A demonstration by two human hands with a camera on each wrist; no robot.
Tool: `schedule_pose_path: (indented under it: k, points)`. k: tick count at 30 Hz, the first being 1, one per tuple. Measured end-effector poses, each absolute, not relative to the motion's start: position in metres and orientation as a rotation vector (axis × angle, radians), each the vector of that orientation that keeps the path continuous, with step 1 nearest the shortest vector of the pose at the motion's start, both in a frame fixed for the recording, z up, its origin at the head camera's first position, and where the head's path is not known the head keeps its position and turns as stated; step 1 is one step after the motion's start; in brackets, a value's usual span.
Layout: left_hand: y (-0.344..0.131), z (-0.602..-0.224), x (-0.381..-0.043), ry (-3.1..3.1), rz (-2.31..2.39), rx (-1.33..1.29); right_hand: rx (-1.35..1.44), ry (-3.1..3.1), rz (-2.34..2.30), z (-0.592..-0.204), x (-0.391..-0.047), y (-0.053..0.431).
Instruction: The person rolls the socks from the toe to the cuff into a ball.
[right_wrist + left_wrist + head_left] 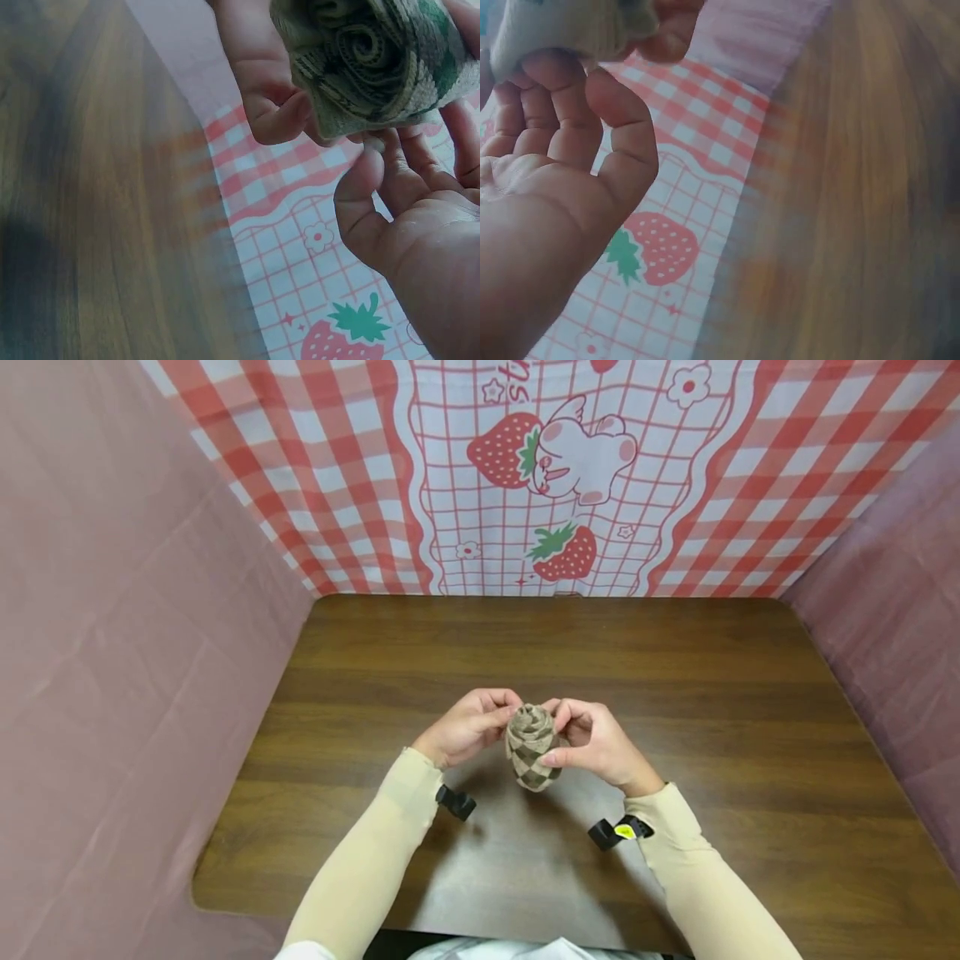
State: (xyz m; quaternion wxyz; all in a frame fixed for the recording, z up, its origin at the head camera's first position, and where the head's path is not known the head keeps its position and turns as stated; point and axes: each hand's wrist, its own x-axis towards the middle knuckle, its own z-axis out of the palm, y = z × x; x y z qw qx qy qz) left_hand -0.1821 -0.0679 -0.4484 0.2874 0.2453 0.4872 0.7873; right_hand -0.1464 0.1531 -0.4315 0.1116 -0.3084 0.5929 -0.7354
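A rolled-up checkered sock bundle (531, 752), brown and beige, is held between both hands above the middle of the table. My left hand (471, 727) pinches its upper left edge with thumb and fingers. On the other side my right hand (600, 745) grips it, thumb across the front and fingers behind. In the right wrist view the bundle (367, 60) shows its spiral end, layers of knit wound tightly together. Only the lower part of the bundle (562, 30) appears in the left wrist view, above the curled left fingers.
A brown wood-grain table (390, 652) lies under the hands. Behind it hangs a red and white checked cloth (345, 468) with strawberry prints. Pink cloth (135, 635) covers the left side, and more pink cloth (892, 610) the right. Each wrist carries a small black camera (456, 802).
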Motion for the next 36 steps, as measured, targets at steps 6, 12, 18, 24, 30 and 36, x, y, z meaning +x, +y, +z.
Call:
schedule_pose_path:
  k: [6, 12, 18, 24, 30, 36]
  points:
    - [-0.068, -0.44, -0.183, 1.539, 2.021, 0.671, -0.875, 1.831, -2.066, -0.429, -0.142, 0.151]
    - [-0.07, -0.431, -0.185, 1.816, 1.862, 0.762, -0.79, 2.059, -1.918, -0.431, -0.139, 0.143]
    - [-0.071, -0.418, -0.185, 2.214, 1.656, 0.832, -0.636, 2.414, -1.719, -0.428, -0.137, 0.136]
    - [-0.069, -0.406, -0.175, 2.517, 1.566, 0.902, -0.441, 2.663, -1.596, -0.426, -0.135, 0.13]
    - [-0.061, -0.398, -0.16, 2.874, 1.464, 1.028, -0.274, 2.872, -1.555, -0.422, -0.133, 0.122]
    - [-0.047, -0.396, -0.143, 3.197, 1.343, 1.254, -0.154, 3.017, -1.676, -0.42, -0.129, 0.115]
